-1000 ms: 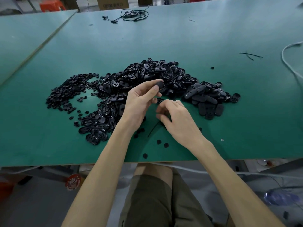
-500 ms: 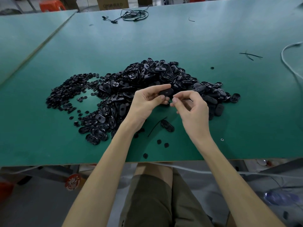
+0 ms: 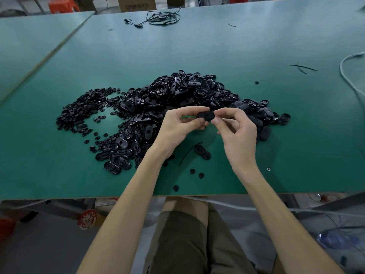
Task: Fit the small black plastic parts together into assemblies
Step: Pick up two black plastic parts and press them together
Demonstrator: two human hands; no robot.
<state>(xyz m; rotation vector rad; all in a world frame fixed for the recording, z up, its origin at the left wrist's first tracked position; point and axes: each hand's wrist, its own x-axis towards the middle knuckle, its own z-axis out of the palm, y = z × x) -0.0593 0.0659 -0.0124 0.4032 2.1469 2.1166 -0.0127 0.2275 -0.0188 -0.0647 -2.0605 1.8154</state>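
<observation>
**Head view.** An oval black plastic part point(image 3: 206, 115) is held in the air above the green-topped work table point(image 3: 197, 46), just in front of the near side of the heap. Its left end is pinched between the thumb and forefinger of the left hand point(image 3: 178, 127), and its right end between the thumb and forefinger of the right hand point(image 3: 237, 131). The remaining fingers of both hands are loosely curled. A small opening is seen in the part's upper face; whether a second piece is seated in it cannot be told.

Behind the hands, a large heap of oval black plastic shells point(image 3: 183, 91) is spread across the middle of the table. To its left, a flatter patch of small round black plastic pieces point(image 3: 83, 111) is laid out.

Below the hands, a single oval black shell point(image 3: 201, 152) is seen lying on the table, with a thin black strip point(image 3: 189, 153) just beside it. Nearer the table's front edge, loose black discs point(image 3: 192, 171) are scattered well apart.

A small pale ring point(image 3: 268, 169) is seen on the table beside the right wrist. A coiled black cable point(image 3: 164, 16) is seen at the far edge, a white cable point(image 3: 347, 76) at the right edge, and thin black strands point(image 3: 303, 67) between it and the heap.
</observation>
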